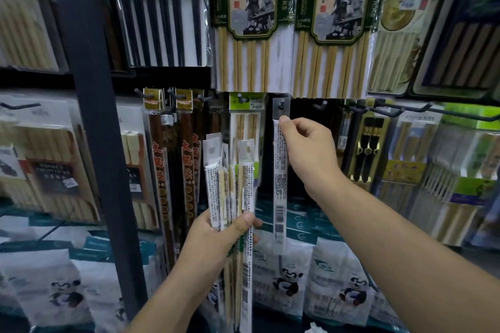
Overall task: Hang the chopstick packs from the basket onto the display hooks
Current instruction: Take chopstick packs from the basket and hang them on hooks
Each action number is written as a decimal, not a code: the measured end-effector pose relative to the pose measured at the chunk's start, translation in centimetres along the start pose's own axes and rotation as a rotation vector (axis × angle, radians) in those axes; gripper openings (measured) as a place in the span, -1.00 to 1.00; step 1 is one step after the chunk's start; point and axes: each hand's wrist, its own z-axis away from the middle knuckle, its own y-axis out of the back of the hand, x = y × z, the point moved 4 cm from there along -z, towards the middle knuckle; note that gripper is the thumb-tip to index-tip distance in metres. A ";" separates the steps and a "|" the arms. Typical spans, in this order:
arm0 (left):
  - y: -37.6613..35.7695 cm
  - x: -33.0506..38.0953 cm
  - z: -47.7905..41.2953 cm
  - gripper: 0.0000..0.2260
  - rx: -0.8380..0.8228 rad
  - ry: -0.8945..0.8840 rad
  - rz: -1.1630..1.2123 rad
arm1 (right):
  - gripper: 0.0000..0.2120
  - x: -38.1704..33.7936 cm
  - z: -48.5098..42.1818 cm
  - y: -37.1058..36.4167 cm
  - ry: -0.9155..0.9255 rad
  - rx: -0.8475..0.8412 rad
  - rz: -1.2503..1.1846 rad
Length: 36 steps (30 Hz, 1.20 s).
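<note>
My right hand (308,151) pinches a narrow clear chopstick pack (280,192) near its top. The pack's header hole sits over the tip of a dark display hook (282,102), and the pack hangs straight down. My left hand (224,235) grips a bundle of several similar slim chopstick packs (232,184), held upright to the left of the hooked pack. The basket is not in view.
Hooks on both sides carry hanging packs: dark red chopsticks (162,159) to the left, large bamboo packs (251,21) above, black-handled ones (368,143) to the right. An empty hook (322,105) sticks out just right of mine. A dark upright post (97,116) stands left. Panda-printed bags (286,278) sit below.
</note>
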 end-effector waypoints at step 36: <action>0.5 0.4 0.3 -0.44 0.131 -0.012 0.063 | -0.71 -3.1 2.2 0.3 0.106 0.025 -0.120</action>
